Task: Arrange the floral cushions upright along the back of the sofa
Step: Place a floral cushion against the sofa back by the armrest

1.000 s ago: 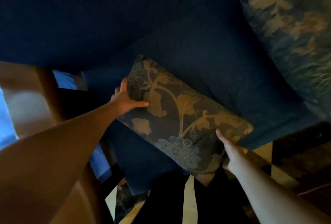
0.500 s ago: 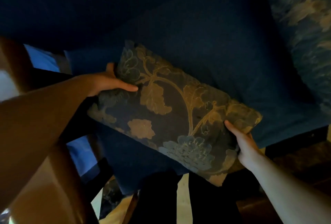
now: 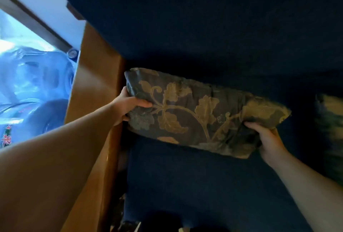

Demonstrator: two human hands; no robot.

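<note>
Setting cushion (image 3: 194, 114) against far sofa back (image 3: 204, 27) | left hand (image 3: 128, 106), right hand (image 3: 267, 139) gripping ends | next: tilting upright, releasing

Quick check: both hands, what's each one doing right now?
Left hand: closed on the left end of the floral cushion.
Right hand: closed on its right end.

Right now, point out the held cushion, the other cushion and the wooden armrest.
held cushion (image 3: 194, 113), head view, middle of its floral face.
other cushion (image 3: 332, 120), head view, blurred face at right edge.
wooden armrest (image 3: 96, 83), head view, top surface.
</note>
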